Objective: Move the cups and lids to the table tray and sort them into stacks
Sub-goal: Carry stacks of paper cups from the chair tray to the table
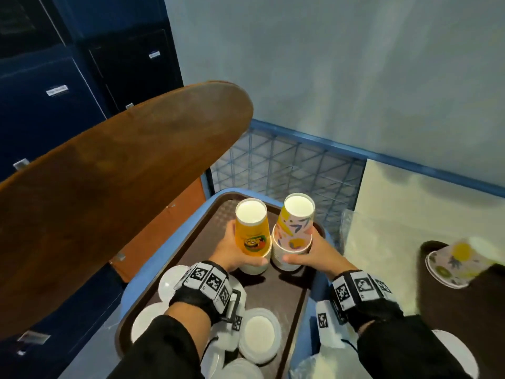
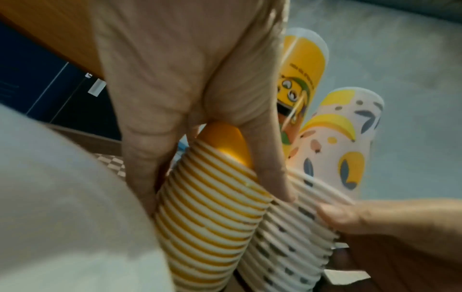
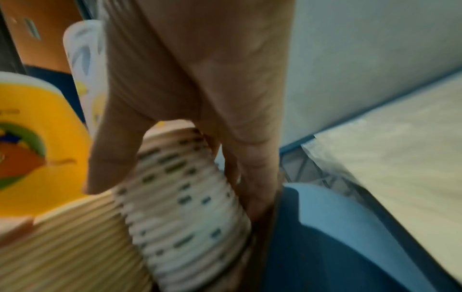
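On the brown tray [image 1: 289, 310], the left hand [image 1: 232, 254] grips the orange cup stack [image 1: 252, 236], the right hand [image 1: 311, 255] the patterned cup stack [image 1: 293, 231]; white lids [image 1: 259, 333] lie nearer, a round wooden tabletop [image 1: 117, 181] looming left.

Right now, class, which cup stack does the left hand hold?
The orange stack, gripped by the left hand; the right hand holds the patterned stack.

Orange cartoon-print cup stack [image 1: 252, 236]; white stack [image 1: 293, 231], yellow-grey shapes; brown tray [image 1: 289, 291]; lids [image 1: 258, 333] seemingly white.
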